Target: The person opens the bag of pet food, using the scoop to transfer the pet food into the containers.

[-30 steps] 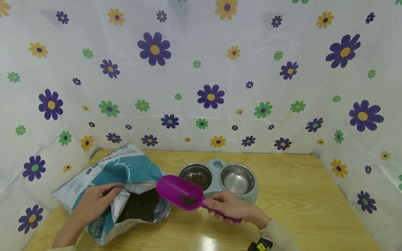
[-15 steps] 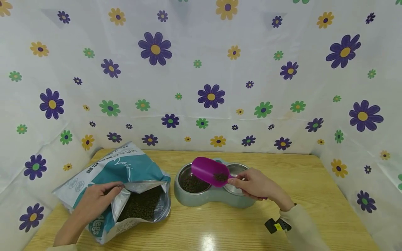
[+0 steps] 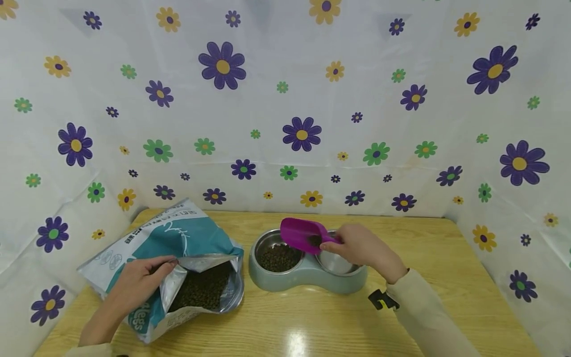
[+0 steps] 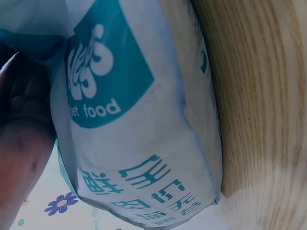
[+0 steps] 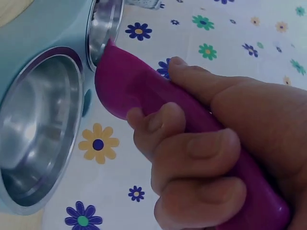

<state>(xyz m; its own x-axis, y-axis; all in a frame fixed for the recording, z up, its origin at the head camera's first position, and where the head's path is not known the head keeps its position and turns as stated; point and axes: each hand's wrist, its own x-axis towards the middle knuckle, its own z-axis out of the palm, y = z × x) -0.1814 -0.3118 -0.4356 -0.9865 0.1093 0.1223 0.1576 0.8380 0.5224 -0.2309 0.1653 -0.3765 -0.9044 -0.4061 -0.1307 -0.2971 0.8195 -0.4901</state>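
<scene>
My right hand (image 3: 357, 245) grips the handle of a purple scoop (image 3: 301, 234), fingers wrapped round it in the right wrist view. A little brown kibble shows at the back of the scoop, which hangs over the middle of a pale blue-green double bowl stand (image 3: 308, 280). Kibble (image 3: 278, 258) lies in the left steel bowl (image 3: 258, 246); the right steel bowl (image 5: 41, 124) is bare inside. My left hand (image 3: 134, 282) pinches the folded edge of a teal and white pet food bag (image 3: 196, 240), holding its mouth open on dark kibble.
The bag lies on the left of a wooden table (image 3: 424, 287), close beside the bowl stand. A white flowered cloth (image 3: 267, 109) hangs behind the table and along both sides. A black and yellow strap piece (image 3: 382, 300) sits at the right wrist.
My right hand has carried the scoop from beside the bag rightward to above the bowls, and the scoop has tilted. My left hand keeps its hold on the bag.
</scene>
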